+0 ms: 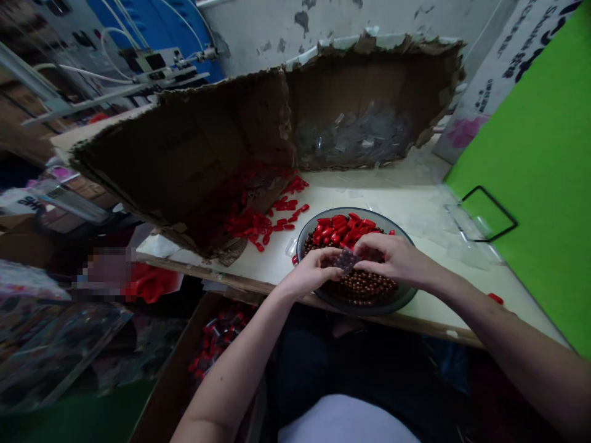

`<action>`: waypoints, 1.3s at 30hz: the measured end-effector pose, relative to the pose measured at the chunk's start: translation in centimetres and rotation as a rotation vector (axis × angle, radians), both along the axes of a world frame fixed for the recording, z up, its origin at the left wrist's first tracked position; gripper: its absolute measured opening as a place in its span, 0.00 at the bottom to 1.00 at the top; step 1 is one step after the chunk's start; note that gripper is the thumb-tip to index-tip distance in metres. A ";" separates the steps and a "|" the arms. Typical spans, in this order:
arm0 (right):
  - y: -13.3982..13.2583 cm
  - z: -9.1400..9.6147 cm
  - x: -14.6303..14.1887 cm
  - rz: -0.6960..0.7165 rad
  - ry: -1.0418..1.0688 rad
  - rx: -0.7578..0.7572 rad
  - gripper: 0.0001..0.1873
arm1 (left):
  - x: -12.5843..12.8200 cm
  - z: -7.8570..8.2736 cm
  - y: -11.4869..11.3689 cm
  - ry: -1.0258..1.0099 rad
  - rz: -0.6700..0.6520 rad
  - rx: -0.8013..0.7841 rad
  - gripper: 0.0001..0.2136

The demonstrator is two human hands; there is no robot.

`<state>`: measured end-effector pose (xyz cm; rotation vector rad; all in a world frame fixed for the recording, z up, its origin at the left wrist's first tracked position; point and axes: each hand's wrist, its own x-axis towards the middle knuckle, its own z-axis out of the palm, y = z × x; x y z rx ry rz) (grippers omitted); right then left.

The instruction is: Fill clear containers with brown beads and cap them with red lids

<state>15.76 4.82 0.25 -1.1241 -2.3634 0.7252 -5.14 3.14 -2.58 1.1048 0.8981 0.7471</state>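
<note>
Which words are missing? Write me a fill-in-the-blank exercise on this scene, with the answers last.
1. The left hand and right hand hold a small see-through piece over a bowl with ____ beads in its near part.
2. The oblong pieces heaped toward the bowl's far side are coloured ____.
3. Of the two cardboard sections, the one holding clear pieces is on the picture's ____.
4. The large panel is bright ____.

Missing words: brown; red; right; green.
</note>
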 end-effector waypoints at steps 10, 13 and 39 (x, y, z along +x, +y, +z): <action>0.0 0.2 1.5 -0.012 -0.033 -0.152 0.10 | -0.5 -0.1 0.3 -0.012 -0.051 -0.023 0.18; 0.0 -0.6 2.2 -0.002 -0.115 -0.177 0.09 | -0.6 -0.3 0.3 -0.094 0.007 -0.052 0.18; 3.0 -6.7 -0.6 -0.195 -0.333 0.141 0.14 | 1.3 3.7 0.1 -0.365 0.160 0.276 0.19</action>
